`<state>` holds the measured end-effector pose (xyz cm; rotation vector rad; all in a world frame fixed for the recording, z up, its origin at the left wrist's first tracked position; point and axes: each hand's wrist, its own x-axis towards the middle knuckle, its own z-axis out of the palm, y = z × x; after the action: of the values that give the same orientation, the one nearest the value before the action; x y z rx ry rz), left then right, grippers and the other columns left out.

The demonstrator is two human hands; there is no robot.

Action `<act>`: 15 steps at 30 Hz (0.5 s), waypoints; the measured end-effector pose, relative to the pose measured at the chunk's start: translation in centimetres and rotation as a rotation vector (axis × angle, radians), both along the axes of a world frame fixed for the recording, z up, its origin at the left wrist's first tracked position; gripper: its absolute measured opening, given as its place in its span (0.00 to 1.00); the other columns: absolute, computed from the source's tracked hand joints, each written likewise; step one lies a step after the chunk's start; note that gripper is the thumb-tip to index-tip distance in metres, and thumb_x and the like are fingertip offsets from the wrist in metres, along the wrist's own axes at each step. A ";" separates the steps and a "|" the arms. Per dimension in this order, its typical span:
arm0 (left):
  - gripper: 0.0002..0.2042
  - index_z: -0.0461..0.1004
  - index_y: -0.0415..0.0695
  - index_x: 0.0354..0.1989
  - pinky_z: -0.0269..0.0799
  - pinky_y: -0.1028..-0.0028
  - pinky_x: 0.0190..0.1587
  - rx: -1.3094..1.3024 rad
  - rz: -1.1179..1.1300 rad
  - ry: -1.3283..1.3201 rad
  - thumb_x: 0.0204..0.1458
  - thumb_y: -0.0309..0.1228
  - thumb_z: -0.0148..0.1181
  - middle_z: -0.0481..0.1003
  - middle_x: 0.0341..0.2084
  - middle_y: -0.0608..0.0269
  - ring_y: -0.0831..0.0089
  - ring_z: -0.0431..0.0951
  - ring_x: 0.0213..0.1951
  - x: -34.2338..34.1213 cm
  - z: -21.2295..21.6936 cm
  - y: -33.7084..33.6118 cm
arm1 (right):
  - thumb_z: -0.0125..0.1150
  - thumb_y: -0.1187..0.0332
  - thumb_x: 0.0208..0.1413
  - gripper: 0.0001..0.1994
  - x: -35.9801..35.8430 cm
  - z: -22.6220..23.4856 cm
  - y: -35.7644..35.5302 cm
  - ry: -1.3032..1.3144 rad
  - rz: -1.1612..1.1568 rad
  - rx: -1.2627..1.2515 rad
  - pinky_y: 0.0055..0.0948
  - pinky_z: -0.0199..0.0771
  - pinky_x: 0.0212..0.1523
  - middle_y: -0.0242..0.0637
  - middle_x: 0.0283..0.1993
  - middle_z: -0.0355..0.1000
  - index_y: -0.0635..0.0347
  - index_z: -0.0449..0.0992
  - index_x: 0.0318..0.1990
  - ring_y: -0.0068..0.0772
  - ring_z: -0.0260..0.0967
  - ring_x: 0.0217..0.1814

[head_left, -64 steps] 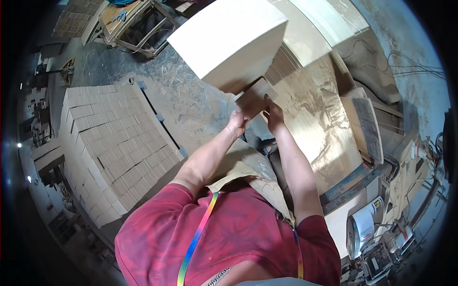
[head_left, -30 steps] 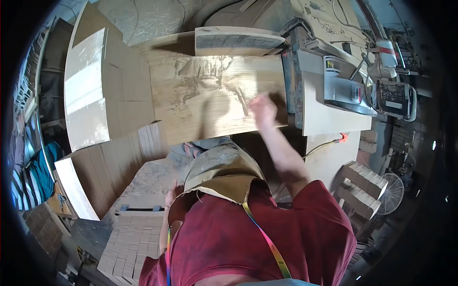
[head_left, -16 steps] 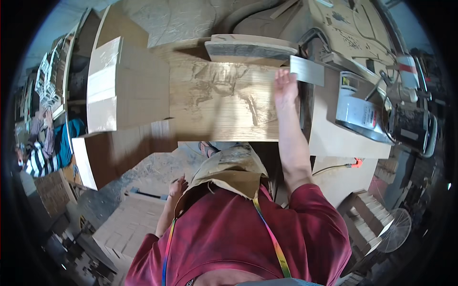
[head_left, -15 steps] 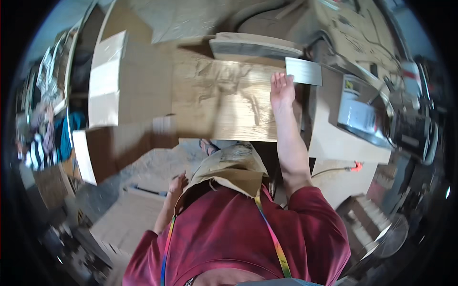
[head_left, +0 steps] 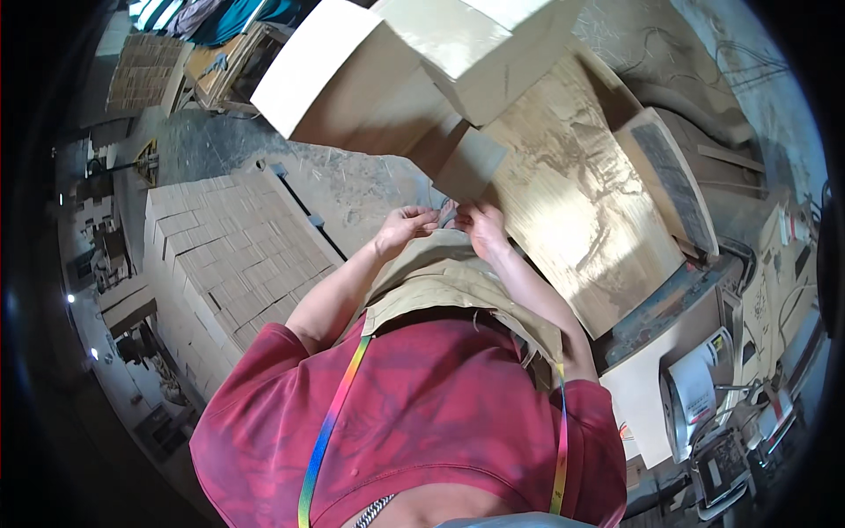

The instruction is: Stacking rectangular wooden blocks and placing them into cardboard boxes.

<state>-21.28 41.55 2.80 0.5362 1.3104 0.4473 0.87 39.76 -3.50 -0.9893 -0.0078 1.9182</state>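
Observation:
My left hand (head_left: 403,229) and my right hand (head_left: 482,227) meet just above my tan apron (head_left: 440,282), fingers curled toward each other. A small square wooden panel (head_left: 472,161) stands right above the fingertips. My right hand's fingers pinch its lower edge. My left hand's fingertips are at the same spot, but whether they grip the panel is unclear. Behind the panel lies a large pale wood sheet (head_left: 576,207) with a dark engraved pattern.
A pallet of several stacked small wooden blocks (head_left: 233,255) stands on the left. Large pale boards (head_left: 352,79) lean overhead. A grey-topped block (head_left: 669,180) sits at the sheet's right edge. A white machine (head_left: 695,392) and cables crowd the lower right. The floor (head_left: 352,180) is dusty.
My right hand has come back from its reach over the engraved sheet to meet my left hand at the apron. The view has swung left, toward the block pallet.

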 end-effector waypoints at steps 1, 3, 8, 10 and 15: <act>0.17 0.80 0.34 0.55 0.78 0.75 0.51 0.004 0.019 -0.006 0.66 0.34 0.69 0.82 0.40 0.59 0.73 0.82 0.43 0.8 -0.2 -0.2 | 0.66 0.64 0.70 0.11 -0.1 -0.6 0.4 -0.024 0.002 -0.012 0.26 0.76 0.37 0.38 0.35 0.77 0.65 0.80 0.46 0.29 0.74 0.33; 0.16 0.80 0.35 0.55 0.78 0.76 0.50 0.013 0.045 -0.016 0.66 0.34 0.68 0.82 0.40 0.59 0.73 0.83 0.42 2.1 -0.8 -0.5 | 0.66 0.62 0.70 0.13 -0.1 -1.6 1.1 -0.071 -0.006 -0.037 0.27 0.77 0.34 0.41 0.37 0.78 0.66 0.81 0.44 0.31 0.75 0.32; 0.12 0.80 0.36 0.53 0.78 0.77 0.47 0.005 0.070 -0.041 0.66 0.31 0.66 0.82 0.38 0.61 0.75 0.82 0.39 6.3 -2.1 -0.3 | 0.63 0.54 0.71 0.20 6.2 -3.3 2.3 -0.519 0.246 -0.100 0.32 0.76 0.27 0.48 0.38 0.79 0.68 0.80 0.45 0.35 0.77 0.28; 0.12 0.80 0.36 0.52 0.78 0.77 0.46 0.000 0.070 -0.065 0.66 0.30 0.66 0.81 0.38 0.61 0.75 0.81 0.38 8.7 -2.8 0.4 | 0.62 0.52 0.71 0.22 8.2 -3.5 3.1 -0.678 0.328 -0.121 0.33 0.76 0.25 0.50 0.39 0.79 0.69 0.80 0.45 0.37 0.77 0.27; 0.08 0.80 0.36 0.47 0.78 0.76 0.37 -0.067 -0.103 -0.088 0.64 0.27 0.62 0.80 0.35 0.62 0.76 0.79 0.32 15.6 -4.4 2.5 | 0.58 0.46 0.71 0.27 11.5 -3.3 4.7 -0.925 0.169 0.057 0.41 0.76 0.22 0.51 0.32 0.79 0.69 0.81 0.46 0.41 0.77 0.23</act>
<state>-5.68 44.07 -1.62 0.5198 1.2030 0.3371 12.39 44.46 -6.84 -1.7888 -0.6877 1.4292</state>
